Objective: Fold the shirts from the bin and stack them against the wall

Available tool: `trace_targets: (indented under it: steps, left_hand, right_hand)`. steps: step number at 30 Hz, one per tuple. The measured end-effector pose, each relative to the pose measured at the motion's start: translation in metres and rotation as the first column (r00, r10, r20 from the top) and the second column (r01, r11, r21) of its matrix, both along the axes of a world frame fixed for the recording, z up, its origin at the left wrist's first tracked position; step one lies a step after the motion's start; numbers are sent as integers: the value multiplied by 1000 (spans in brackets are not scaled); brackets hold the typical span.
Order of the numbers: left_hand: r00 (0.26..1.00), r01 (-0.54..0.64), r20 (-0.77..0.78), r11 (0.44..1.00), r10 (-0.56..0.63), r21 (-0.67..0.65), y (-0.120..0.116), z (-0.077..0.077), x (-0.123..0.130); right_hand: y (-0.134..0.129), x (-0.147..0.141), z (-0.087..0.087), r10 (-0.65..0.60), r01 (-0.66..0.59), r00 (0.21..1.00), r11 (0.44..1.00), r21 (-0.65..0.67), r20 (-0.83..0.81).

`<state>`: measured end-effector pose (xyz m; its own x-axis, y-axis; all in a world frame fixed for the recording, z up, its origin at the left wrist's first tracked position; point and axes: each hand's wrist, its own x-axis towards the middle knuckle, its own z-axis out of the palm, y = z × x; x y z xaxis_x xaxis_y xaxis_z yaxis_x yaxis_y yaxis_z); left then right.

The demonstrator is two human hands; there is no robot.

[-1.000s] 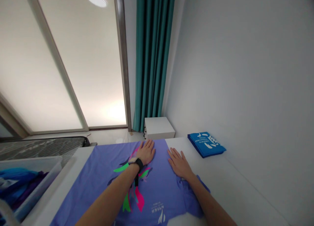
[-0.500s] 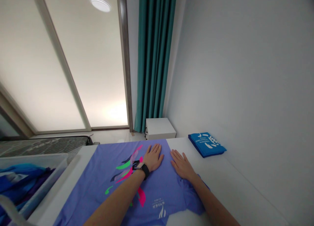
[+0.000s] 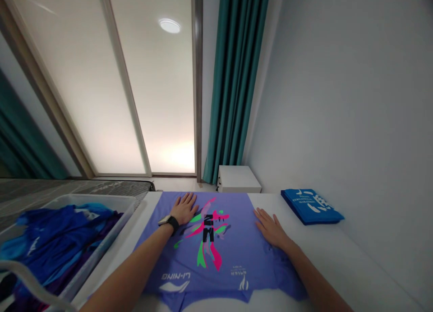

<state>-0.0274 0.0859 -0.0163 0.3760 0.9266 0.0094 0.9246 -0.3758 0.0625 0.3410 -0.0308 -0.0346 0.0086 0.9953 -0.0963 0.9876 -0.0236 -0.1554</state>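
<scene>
"While the left hand [image 3: 184, 208] and right hand [image 3: 270, 229] lie open and flat, fingers spread, what's the step?"

"Smoothing the lavender T-shirt [image 3: 233, 253], spread out under them on the white tabletop [image 3: 324, 253]."

"And now?"

"The rumpled fold [image 3: 287, 276] beside the right hand wants flattening."

White counter [image 3: 324, 242] against the wall: lavender-blue Li-Ning T-shirt [image 3: 240, 244] spread flat, print up; folded blue printed cloth [image 3: 311, 206] lying to its right.
</scene>
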Motion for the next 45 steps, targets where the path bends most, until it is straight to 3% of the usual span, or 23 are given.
trace_targets:
  steps: [3, 6, 8, 12, 17, 22, 26, 31, 37, 41, 45]
  left_hand:
    - [1000, 2, 4, 1000, -2, 10, -5, 5, 8]
    - [999, 28, 29, 999, -29, 22, -24, 9, 8]
    - [997, 60, 45, 998, -61, 22, -44, 8, 4]
    - [994, 84, 69, 996, -85, 23, -81, -2, -9]
    - [988, 111, 96, 991, -119, 80, -78, -13, -16]
    - [988, 121, 87, 991, -126, 60, -62, -6, -11]
    - [988, 115, 95, 991, -122, 74, -83, -1, -12]
    - [986, 121, 106, 989, -130, 84, -120, -5, -22]
    - [983, 163, 78, 985, -167, 50, -106, -3, -26]
    - [975, 188, 94, 972, -202, 137, -106, 8, -24]
    - [909, 329, 177, 911, -377, 250, -142, 28, -26]
  right_hand:
    - [-9, -21, 11, 10, -10, 1000, 999, 51, 11]
    - [-26, -57, 17, 145, -145, 989, 985, 95, 2]
    - [-37, -79, 15, 201, -200, 980, 976, 83, -7]
    - [-45, -104, 6, 175, -174, 985, 981, 84, -2]
    - [-32, -102, 7, 168, -169, 986, 985, 44, 12]
    - [-19, -102, 20, 150, -150, 988, 989, -5, 36]
    - [-27, -112, 24, 184, -184, 983, 983, -3, 20]
    - [-45, -126, 18, 247, -248, 969, 969, -18, -25]
    - [-30, -127, 19, 251, -253, 967, 967, -40, -54]
    - [-28, -124, 24, 271, -270, 956, 963, 27, -109]
    - [-56, -118, 28, 378, -324, 905, 910, 258, -194]
